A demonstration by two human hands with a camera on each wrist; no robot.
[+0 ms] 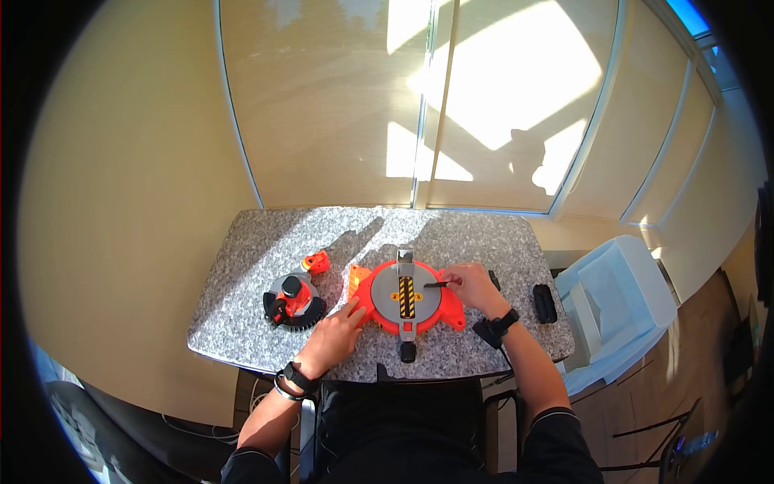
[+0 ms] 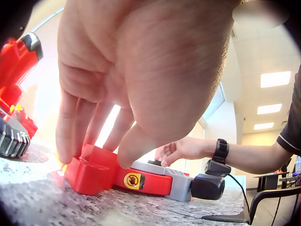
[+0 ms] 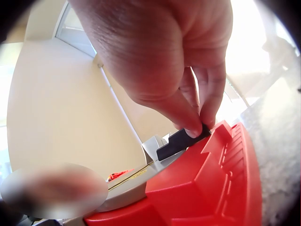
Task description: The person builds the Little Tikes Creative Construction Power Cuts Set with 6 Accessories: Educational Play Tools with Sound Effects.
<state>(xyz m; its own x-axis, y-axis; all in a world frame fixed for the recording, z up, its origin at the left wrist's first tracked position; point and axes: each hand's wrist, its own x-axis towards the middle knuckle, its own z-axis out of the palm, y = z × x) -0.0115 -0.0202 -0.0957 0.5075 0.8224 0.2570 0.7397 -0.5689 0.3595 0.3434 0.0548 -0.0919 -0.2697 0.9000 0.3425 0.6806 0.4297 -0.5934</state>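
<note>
A toy saw base, red with a round grey turntable and a black-and-yellow striped strip, lies on the granite-patterned table. My left hand rests on the base's left end; in the left wrist view its fingers reach down nearly straight, the thumb against the red side by a yellow hand-symbol sticker. With thumb and fingertips, my right hand pinches a small flat black piece over the turntable's right edge. A black knob sticks out at the near end of the base's grey arm.
To the left stands a toy circular-saw head with a toothed black blade. Behind it lies a small red-orange part. A black case sits near the table's right edge. Past that edge stands a light-blue plastic-covered chair.
</note>
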